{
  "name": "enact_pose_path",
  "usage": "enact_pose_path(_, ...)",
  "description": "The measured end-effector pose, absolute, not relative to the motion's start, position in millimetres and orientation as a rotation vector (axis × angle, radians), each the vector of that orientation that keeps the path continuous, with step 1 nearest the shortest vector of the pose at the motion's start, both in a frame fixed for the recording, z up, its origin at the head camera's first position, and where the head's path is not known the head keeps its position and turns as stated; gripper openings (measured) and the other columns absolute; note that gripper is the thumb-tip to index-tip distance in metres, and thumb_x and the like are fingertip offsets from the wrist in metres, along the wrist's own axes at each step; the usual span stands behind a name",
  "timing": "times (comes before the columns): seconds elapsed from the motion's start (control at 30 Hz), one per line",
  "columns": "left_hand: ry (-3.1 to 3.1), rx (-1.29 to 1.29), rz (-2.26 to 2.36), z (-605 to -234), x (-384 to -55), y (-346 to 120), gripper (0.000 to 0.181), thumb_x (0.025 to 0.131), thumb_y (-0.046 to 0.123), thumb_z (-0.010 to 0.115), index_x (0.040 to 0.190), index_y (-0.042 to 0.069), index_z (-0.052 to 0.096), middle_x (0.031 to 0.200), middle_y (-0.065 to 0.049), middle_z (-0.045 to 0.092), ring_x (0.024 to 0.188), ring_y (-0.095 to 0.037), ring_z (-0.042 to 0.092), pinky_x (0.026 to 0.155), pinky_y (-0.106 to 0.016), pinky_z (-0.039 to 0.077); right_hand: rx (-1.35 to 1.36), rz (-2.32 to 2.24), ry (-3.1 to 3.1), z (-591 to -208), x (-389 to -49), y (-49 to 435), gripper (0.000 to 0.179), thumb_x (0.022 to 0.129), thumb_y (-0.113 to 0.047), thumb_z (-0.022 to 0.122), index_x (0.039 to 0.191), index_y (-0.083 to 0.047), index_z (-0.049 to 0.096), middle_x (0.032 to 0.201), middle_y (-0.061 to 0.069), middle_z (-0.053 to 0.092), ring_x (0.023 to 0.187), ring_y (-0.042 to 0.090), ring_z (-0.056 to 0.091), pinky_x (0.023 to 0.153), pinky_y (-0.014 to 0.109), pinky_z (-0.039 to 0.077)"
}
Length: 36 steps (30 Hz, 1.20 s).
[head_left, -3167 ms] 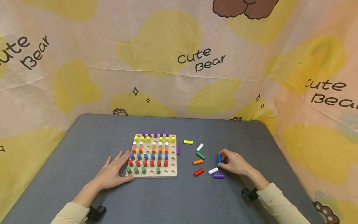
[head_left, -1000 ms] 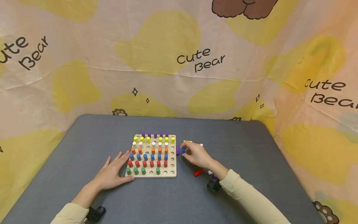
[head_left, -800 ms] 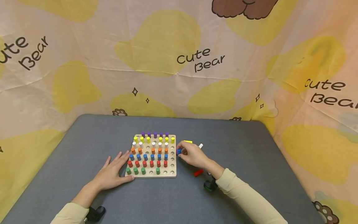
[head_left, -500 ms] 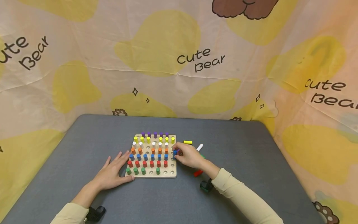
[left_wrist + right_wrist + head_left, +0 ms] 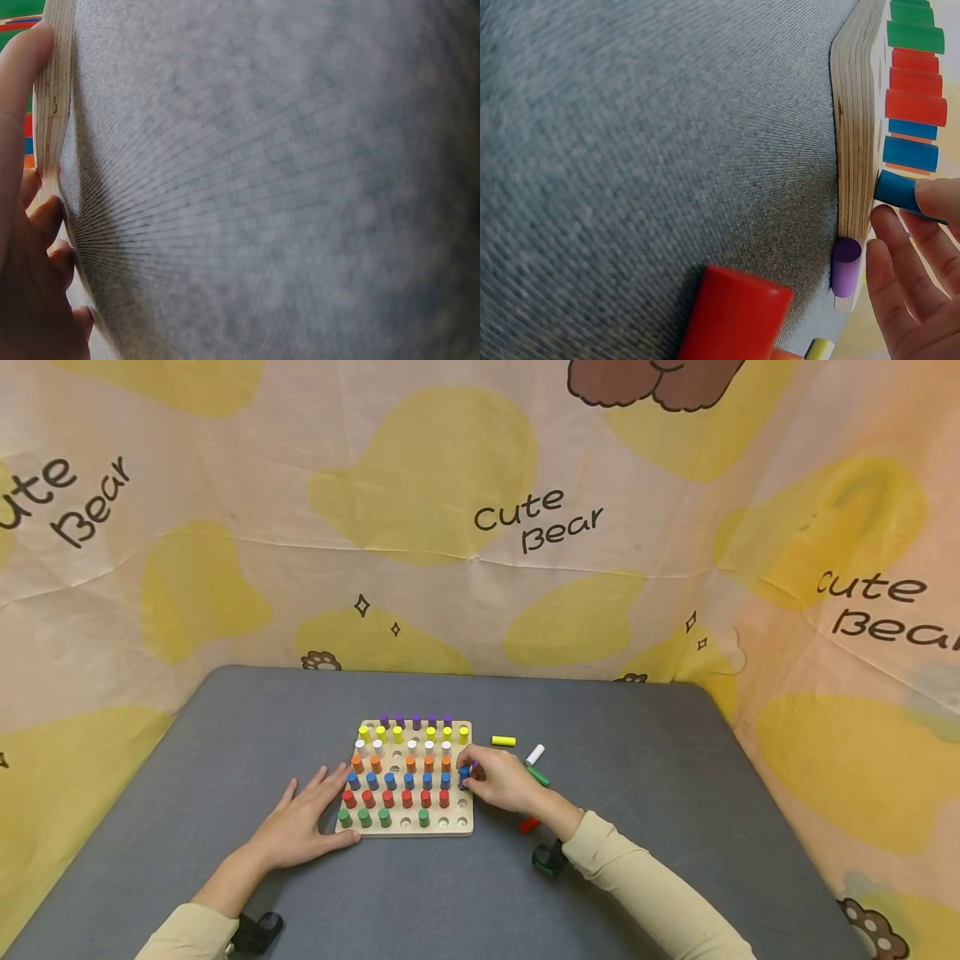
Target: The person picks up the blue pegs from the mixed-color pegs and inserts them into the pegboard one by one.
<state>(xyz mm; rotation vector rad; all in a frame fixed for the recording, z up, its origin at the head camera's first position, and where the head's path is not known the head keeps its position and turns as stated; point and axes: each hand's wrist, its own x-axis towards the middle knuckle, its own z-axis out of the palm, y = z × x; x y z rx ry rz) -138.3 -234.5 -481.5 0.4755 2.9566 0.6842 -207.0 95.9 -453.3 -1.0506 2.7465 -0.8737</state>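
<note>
A pale wooden pegboard [image 5: 405, 833] carries rows of purple, yellow, white, orange, blue, red and green pegs. My right hand [image 5: 498, 778] pinches a blue peg [image 5: 464, 777] between thumb and fingers at the right end of the blue row. In the right wrist view that blue peg [image 5: 897, 191] stands slightly tilted, its lower end right at the board's face. My left hand [image 5: 303, 822] lies spread along the board's left side, the thumb [image 5: 28, 56] touching its front edge. A purple peg [image 5: 846, 268] lies against the board's right edge, mostly hidden by the right hand in the head view.
Loose pegs lie right of the board: yellow [image 5: 503, 741], white [image 5: 535, 754], green [image 5: 537, 775] and red [image 5: 529, 825]. The right forearm covers part of that area. A patterned cloth [image 5: 480, 527] hangs behind the grey table [image 5: 600, 718].
My right hand has picked up the blue peg from the loose ones at the right and carried it left to the board, turning it upright. My left hand has stayed in place.
</note>
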Motion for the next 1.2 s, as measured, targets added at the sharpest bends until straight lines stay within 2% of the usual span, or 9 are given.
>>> enact_pose_path(0.37, 2.953, 0.465, 0.688, -482.2, -138.0, -236.2, 0.100, 0.070, 0.068, 0.063, 0.147, 0.017, 0.025, 0.150, -0.010, 0.028, 0.138, -0.038, 0.019, 0.105, -0.065, 0.006, -1.062, -0.847, 2.728, -456.9, -207.3, 92.2, 0.017, 0.086, -0.012, 0.064, 0.101, -0.016, 0.058, 0.097, -0.001, 0.064, 0.078, 0.003, 0.058, 0.067, 0.015, 0.048)
enact_pose_path(0.7, 2.949, 0.458, 0.672, -481.5, -137.7, -236.8, 0.100, 0.070, 0.068, 0.063, 0.147, 0.016, 0.025, 0.150, -0.010, 0.028, 0.138, -0.038, 0.019, 0.106, -0.064, 0.006, -1.108, -0.839, 2.722, -457.9, -207.0, 92.6, 0.017, 0.086, -0.012, 0.064, 0.103, -0.014, 0.060, 0.100, 0.001, 0.065, 0.081, 0.003, 0.059, 0.071, 0.015, 0.049)
enact_pose_path(0.97, 2.952, 0.467, 0.657, -479.5, -137.7, -238.1, 0.100, 0.070, 0.067, 0.063, 0.147, 0.015, 0.026, 0.150, -0.010, 0.028, 0.138, -0.037, 0.020, 0.105, -0.064, 0.007, -1.160, -0.813, 2.710, -455.4, -206.1, 94.3, 0.022, 0.087, -0.013, 0.062, 0.109, -0.014, 0.060, 0.103, 0.000, 0.064, 0.084, 0.004, 0.059, 0.072, 0.015, 0.049)
enact_pose_path(1.2, 2.955, 0.462, 0.611, -472.4, -137.9, -242.4, 0.099, 0.068, 0.069, 0.062, 0.145, 0.017, 0.030, 0.147, -0.011, 0.034, 0.135, -0.039, 0.026, 0.102, -0.067, 0.011, -1.182, -0.792, 2.695, -448.5, -203.6, 101.7, 0.026, 0.088, -0.017, 0.062, 0.114, -0.013, 0.058, 0.107, -0.002, 0.062, 0.086, 0.005, 0.060, 0.073, 0.018, 0.050)
